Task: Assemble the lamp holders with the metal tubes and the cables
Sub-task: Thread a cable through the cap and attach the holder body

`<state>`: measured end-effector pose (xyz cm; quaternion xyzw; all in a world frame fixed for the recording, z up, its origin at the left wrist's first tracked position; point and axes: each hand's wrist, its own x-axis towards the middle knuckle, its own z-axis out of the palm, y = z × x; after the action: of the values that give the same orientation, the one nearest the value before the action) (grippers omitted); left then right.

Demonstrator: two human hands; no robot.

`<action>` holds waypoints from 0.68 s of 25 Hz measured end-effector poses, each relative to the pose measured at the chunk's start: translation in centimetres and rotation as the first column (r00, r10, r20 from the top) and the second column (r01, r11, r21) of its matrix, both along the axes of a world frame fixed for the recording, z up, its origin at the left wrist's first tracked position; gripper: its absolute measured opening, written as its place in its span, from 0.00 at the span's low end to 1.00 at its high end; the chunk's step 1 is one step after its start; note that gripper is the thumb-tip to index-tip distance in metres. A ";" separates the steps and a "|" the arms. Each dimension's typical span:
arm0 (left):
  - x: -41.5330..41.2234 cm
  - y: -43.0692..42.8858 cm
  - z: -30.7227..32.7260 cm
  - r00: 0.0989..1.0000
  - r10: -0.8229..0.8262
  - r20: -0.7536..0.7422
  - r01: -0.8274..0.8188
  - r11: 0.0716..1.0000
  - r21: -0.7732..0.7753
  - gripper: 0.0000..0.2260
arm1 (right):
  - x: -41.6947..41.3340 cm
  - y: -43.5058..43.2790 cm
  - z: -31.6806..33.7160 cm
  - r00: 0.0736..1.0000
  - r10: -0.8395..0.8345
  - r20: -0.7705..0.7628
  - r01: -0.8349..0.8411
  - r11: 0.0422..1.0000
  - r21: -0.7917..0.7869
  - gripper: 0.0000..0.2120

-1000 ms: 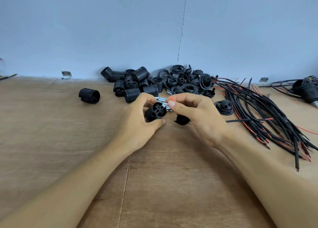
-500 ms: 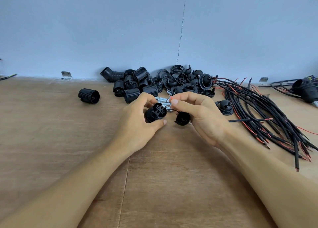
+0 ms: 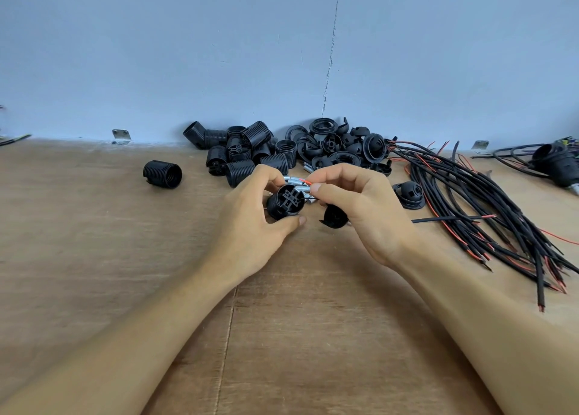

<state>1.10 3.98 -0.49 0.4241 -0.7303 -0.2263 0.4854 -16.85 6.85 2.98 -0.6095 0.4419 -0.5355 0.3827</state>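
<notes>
**Black holder in one hand, red wire in the other**

Black plastic fills my left hand [image 3: 250,229]. Its fingers and thumb curl round one lamp holder [image 3: 286,202], just above the middle of the wooden surface [image 3: 94,258]. The end with the little slots is turned toward me.

My right hand [image 3: 366,217] is right beside it. Its thumb and first finger pinch the red wire end [image 3: 305,182] of a cable [image 3: 445,219]. The tip sits close to the top rim of the lamp holder. Lower in that same hand I see a black cap [image 3: 335,216], but I cannot tell if the cable runs through it. A few metal tubes [image 3: 296,181] lie on the surface just behind my fingers.

Along the far edge are a pile of holders [image 3: 250,156] and a pile of caps and rings [image 3: 341,145]. A big heap of cables [image 3: 501,214] spreads toward the right edge.

I think the step now is putting the wire ends into the slots of the lamp holder. Next, the red tip needs to go down into the right little hole. The left hand must hold steady while the right hand aims slowly. The hole is tiny and the wire is bendy, so it could slip past.
</notes>
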 end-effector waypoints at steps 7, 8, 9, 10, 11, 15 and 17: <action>0.0 -0.2 -0.1 1.000 0.019 0.023 -0.018 1.000 -0.017 0.22 | 0.5 0.3 -0.2 0.956 -0.180 -0.233 0.162 0.982 -0.094 0.06; 0.0 -0.2 -0.1 0.999 0.022 0.026 -0.022 1.000 -0.017 0.22 | 0.5 0.4 -0.2 0.949 -0.190 -0.252 0.169 0.980 -0.101 0.06; 0.0 -0.2 -0.1 0.999 0.025 0.030 -0.024 1.000 -0.020 0.22 | 0.6 0.5 -0.1 0.941 -0.202 -0.272 0.176 0.977 -0.117 0.07; 0.0 -0.2 -0.1 0.999 0.026 0.034 -0.025 0.999 -0.024 0.21 | 0.6 0.6 -0.1 0.930 -0.221 -0.293 0.186 0.972 -0.140 0.07; 0.0 -0.2 -0.1 0.999 0.028 0.039 -0.027 0.999 -0.029 0.21 | 0.7 0.8 0.0 0.918 -0.242 -0.314 0.198 0.966 -0.166 0.08; -0.1 0.0 0.0 0.998 0.037 0.047 -0.035 0.998 -0.049 0.21 | 1.1 1.0 0.2 0.854 -0.325 -0.405 0.241 0.939 -0.247 0.07; -0.1 0.0 0.1 0.998 0.039 0.053 -0.036 0.997 -0.062 0.21 | 1.2 1.0 0.2 0.834 -0.347 -0.428 0.252 0.931 -0.264 0.06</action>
<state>0.97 3.99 -0.44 0.4287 -0.7418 -0.1830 0.4822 -15.69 7.89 3.18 -0.6780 0.5562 -0.4670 0.1136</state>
